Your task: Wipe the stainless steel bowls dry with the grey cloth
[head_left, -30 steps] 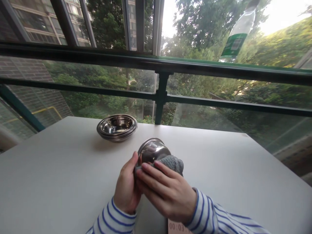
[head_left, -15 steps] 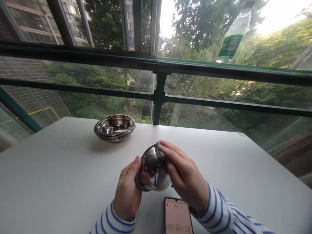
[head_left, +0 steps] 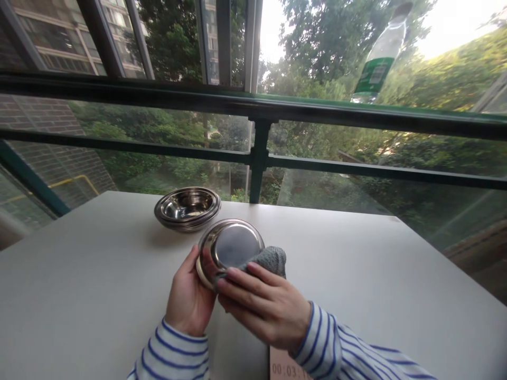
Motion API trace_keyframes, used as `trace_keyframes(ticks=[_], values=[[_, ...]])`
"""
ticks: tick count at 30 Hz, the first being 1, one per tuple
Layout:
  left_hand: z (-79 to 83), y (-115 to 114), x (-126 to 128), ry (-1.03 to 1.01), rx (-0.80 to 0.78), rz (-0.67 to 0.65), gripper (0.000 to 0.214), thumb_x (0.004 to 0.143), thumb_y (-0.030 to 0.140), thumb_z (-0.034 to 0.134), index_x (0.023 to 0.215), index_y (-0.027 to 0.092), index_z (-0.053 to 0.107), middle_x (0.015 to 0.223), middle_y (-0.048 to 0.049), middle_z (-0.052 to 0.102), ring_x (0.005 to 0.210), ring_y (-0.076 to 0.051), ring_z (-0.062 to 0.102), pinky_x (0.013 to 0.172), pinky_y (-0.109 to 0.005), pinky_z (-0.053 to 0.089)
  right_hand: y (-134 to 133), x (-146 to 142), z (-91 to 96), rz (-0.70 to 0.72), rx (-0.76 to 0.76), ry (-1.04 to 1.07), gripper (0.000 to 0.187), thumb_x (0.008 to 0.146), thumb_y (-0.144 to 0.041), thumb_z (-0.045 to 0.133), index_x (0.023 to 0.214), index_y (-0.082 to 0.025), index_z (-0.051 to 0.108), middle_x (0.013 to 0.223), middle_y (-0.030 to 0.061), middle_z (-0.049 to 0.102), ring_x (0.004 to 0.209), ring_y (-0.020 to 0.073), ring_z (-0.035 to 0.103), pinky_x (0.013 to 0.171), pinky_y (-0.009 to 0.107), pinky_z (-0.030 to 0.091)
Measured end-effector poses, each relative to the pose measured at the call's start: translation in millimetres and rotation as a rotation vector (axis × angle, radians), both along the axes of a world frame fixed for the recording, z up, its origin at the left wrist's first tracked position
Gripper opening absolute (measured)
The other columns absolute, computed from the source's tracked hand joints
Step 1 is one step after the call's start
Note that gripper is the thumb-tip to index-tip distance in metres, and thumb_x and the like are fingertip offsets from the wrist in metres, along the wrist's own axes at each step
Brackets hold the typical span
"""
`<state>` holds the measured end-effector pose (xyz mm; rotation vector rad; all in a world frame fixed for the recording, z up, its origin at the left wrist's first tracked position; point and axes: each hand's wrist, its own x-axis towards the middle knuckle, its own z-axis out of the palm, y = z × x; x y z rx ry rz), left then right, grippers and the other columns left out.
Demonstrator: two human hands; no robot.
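White-and-blue striped sleeves (head_left: 168, 354) reach in from the bottom edge, and just past the right cuff a phone (head_left: 288, 365) lies on the table (head_left: 79, 274), its pinkish screen cut off by the frame and showing timer digits beginning 00:03. Above it, the two hands are close together and clamped on one stainless steel bowl (head_left: 229, 248), held tilted on edge above the table. The left hand (head_left: 190, 293) cups the bowl's lower left rim, thumb up along the side. The right hand (head_left: 261, 306) lies across the front, pressing a grey cloth (head_left: 271, 260) against the metal; the cloth bunches out past its fingers on the right. Just beyond the held bowl, almost touching it, a stack of stainless steel bowls (head_left: 187, 209) sits on the table, rims gleaming. Past the table edge runs a dark railing (head_left: 257, 105) with glass panels, green along its top. Behind the glass are green trees (head_left: 328, 42) and an apartment block (head_left: 59, 37), with a clear plastic bottle (head_left: 378, 59) with a green label at the top right.
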<state>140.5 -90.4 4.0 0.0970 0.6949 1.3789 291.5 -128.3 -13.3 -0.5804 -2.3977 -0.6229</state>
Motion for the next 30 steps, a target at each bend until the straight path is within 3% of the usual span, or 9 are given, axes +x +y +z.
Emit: trace_keyframes(ticks=[7, 11, 16, 18, 20, 25, 28, 30], values=[[-2.7, -11, 13, 0.02, 0.032, -0.144, 0.026, 0.084, 0.017, 0.045, 0.093, 0.006, 0.066, 0.08, -0.0119, 0.072, 0.078, -0.019, 0.067, 0.077, -0.031, 0.054, -10, 1, 12.3, -0.155, -0.216, 0.198, 0.039, 0.084, -0.015, 0.039, 0.12, -0.007, 0.05, 0.131, 0.014, 0.046, 0.129, 0.0261, 0.028, 0.103, 0.046, 0.034], [-1.3, -17, 20, 0.038, 0.06, -0.245, 0.025, 0.084, 0.02, 0.048, 0.093, 0.006, 0.067, 0.085, -0.0129, 0.072, 0.085, -0.021, 0.066, 0.08, -0.031, 0.052, -6, 5, 18.5, -0.136, -0.24, 0.192, 0.039, 0.084, -0.017, 0.04, 0.122, -0.01, 0.049, 0.132, 0.0124, 0.046, 0.129, 0.0253, 0.029, 0.105, 0.045, 0.031], [-3.2, -20, 22, 0.085, 0.121, -0.282, 0.022, 0.081, 0.02, 0.053, 0.092, 0.008, 0.068, 0.085, -0.0107, 0.072, 0.088, -0.023, 0.065, 0.081, -0.033, 0.051, 10, 22, 20.5, -0.306, -0.484, 0.56, 0.039, 0.088, -0.014, 0.032, 0.124, -0.008, 0.044, 0.13, 0.0146, 0.046, 0.124, 0.0189, 0.038, 0.103, 0.038, 0.035], [-4.9, -22, 23, 0.117, 0.118, -0.316, 0.021, 0.079, 0.021, 0.055, 0.09, 0.008, 0.068, 0.083, -0.0105, 0.072, 0.086, -0.023, 0.065, 0.081, -0.033, 0.051, 10, 24, 22.3, -0.301, -0.544, 0.608, 0.037, 0.089, -0.015, 0.031, 0.122, -0.01, 0.046, 0.127, 0.0128, 0.049, 0.12, 0.0168, 0.043, 0.102, 0.035, 0.038], [-6.3, -23, 24, 0.139, 0.123, -0.315, 0.02, 0.078, 0.021, 0.057, 0.086, 0.007, 0.068, 0.08, -0.0102, 0.072, 0.084, -0.022, 0.066, 0.08, -0.032, 0.051, 5, 22, 25.4, -0.246, -0.526, 0.511, 0.037, 0.087, -0.016, 0.033, 0.121, -0.01, 0.047, 0.128, 0.0121, 0.048, 0.122, 0.0185, 0.041, 0.102, 0.036, 0.037], [-6.2, -24, 23, 0.149, 0.143, -0.259, 0.014, 0.076, 0.02, 0.06, 0.076, 0.009, 0.068, 0.076, -0.0073, 0.07, 0.074, -0.017, 0.066, 0.073, -0.025, 0.052, -10, 2, 28.7, -0.132, -0.311, 0.144, 0.036, 0.084, -0.018, 0.04, 0.116, -0.008, 0.053, 0.127, 0.0091, 0.051, 0.123, 0.0248, 0.038, 0.106, 0.043, 0.029], [-6.7, -25, 21, 0.155, 0.117, -0.304, 0.015, 0.075, 0.022, 0.061, 0.068, 0.009, 0.067, 0.068, -0.0059, 0.068, 0.068, -0.015, 0.065, 0.067, -0.021, 0.052, -13, -6, 26.8, -0.054, -0.197, 0.06, 0.03, 0.084, -0.014, 0.041, 0.108, -0.008, 0.059, 0.121, 0.0079, 0.057, 0.12, 0.0227, 0.043, 0.106, 0.039, 0.03], [-8.1, -26, 21, 0.163, 0.146, -0.284, 0.014, 0.074, 0.022, 0.062, 0.069, 0.01, 0.067, 0.068, -0.0056, 0.068, 0.07, -0.016, 0.065, 0.068, -0.022, 0.052, -11, -4, 27.5, -0.059, -0.203, 0.08, 0.032, 0.084, -0.015, 0.04, 0.109, -0.008, 0.058, 0.121, 0.0084, 0.056, 0.119, 0.0228, 0.043, 0.106, 0.04, 0.031]])
